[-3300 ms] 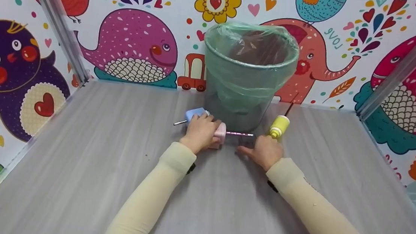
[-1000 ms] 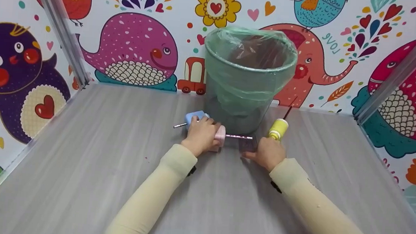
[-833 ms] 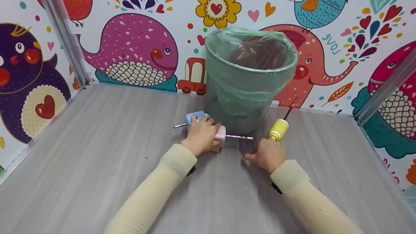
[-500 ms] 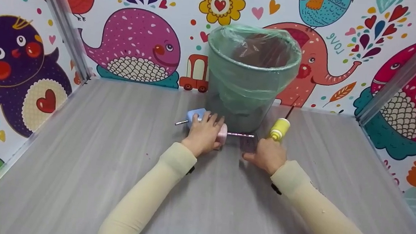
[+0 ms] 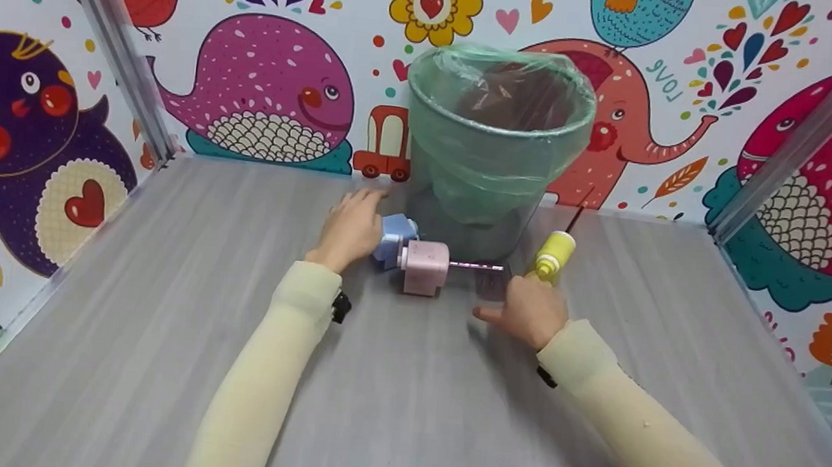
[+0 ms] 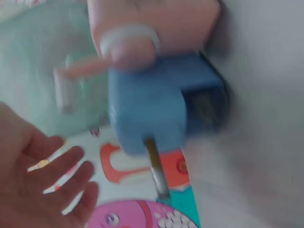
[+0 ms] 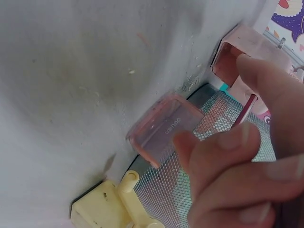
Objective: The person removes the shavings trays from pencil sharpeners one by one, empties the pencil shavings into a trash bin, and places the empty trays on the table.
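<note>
My left hand is just left of the blue crank pencil sharpener, fingers spread and apart from it in the left wrist view. Against the blue one stands a pink pencil sharpener, a pencil sticking out to its right. Its hollow faces the right wrist camera. My right hand has loosely curled fingers and holds nothing that I can see. Close to those fingers lies a clear pinkish drawer. Beyond the hand is a yellow sharpener with a dark stick pointing back.
Behind the sharpeners stands a mesh waste bin lined with a green plastic bag. Patterned panels enclose the grey table at the back and sides. Small crumbs lie on the tabletop near the drawer.
My left hand has come off the pink and blue sharpeners and shifted left, uncovering both. The right hand has stayed almost in place beside the drawer.
</note>
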`<state>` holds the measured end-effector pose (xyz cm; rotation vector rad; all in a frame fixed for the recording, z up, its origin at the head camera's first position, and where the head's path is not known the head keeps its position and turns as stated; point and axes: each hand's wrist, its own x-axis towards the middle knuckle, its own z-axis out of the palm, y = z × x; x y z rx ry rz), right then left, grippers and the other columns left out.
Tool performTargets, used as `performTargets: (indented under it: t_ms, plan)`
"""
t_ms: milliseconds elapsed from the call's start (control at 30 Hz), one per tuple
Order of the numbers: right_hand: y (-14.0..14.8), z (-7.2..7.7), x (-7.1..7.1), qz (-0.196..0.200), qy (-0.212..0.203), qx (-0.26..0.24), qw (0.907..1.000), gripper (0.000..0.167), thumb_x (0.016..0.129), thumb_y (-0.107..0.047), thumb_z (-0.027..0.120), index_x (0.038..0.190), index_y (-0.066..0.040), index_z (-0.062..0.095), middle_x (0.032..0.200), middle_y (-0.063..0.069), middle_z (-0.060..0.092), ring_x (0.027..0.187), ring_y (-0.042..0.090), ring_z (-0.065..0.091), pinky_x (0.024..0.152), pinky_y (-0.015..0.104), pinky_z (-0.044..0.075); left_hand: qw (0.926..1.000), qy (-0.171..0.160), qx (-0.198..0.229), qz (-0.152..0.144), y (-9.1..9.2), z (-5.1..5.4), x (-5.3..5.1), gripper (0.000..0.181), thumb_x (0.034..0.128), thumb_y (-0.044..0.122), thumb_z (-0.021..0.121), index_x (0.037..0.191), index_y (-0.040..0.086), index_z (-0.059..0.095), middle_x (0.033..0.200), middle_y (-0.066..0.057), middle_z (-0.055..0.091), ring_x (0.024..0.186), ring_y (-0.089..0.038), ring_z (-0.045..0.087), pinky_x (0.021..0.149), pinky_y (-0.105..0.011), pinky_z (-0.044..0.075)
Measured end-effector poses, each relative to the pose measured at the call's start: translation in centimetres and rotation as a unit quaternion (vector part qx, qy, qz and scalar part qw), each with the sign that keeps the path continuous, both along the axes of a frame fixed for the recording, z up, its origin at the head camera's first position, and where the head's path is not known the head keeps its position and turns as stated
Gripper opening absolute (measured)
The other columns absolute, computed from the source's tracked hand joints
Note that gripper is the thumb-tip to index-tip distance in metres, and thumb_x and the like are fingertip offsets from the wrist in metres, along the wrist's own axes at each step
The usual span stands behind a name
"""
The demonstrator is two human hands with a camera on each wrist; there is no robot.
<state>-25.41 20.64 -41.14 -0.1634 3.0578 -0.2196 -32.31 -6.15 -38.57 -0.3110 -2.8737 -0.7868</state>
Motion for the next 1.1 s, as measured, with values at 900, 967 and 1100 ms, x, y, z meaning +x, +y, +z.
performTargets:
  t_ms: [900,967,1100]
  plan:
    - [-0.2,-0.9,0.6,0.015,-0.010,-0.011,0.9998,0.051,0.080,-0.054,0.077,0.060,-0.010,0.060,0.055,-0.002,0.042,0.054,0.017,0.047,0.053,0.033,0.038,0.9910,-0.106,-0.041,-0.070,-1.0,-1.4,-0.2,0.076,0.0906,0.013,0.070,0.157,0.009,0.032,0.161,-0.018,0.036,0.148,-0.040,0.033,0.121,-0.060,0.024]
    - [-0.3,-1.1,0.6,0.022,0.004,-0.014,0.9997,0.052,0.080,-0.053,0.077,0.059,-0.010,0.059,0.054,-0.002,0.041,0.053,0.017,0.045,0.051,0.033,0.037,0.9910,-0.108,-0.042,-0.066,-1.0,-1.5,-0.2,0.076,0.0911,0.015,0.069,0.157,0.009,0.032,0.161,-0.017,0.036,0.148,-0.040,0.033,0.121,-0.061,0.023]
    - [-0.7,-1.1,0.4,0.043,0.029,-0.040,0.9978,0.045,0.081,-0.049,0.078,0.076,-0.006,0.068,0.063,0.003,0.059,0.058,0.018,0.055,0.056,0.036,0.049,0.9904,-0.118,-0.049,-0.053,-0.8,-1.6,-0.3,0.073,0.0929,0.018,0.068,0.156,0.011,0.033,0.160,-0.016,0.037,0.148,-0.039,0.034,0.121,-0.062,0.020]
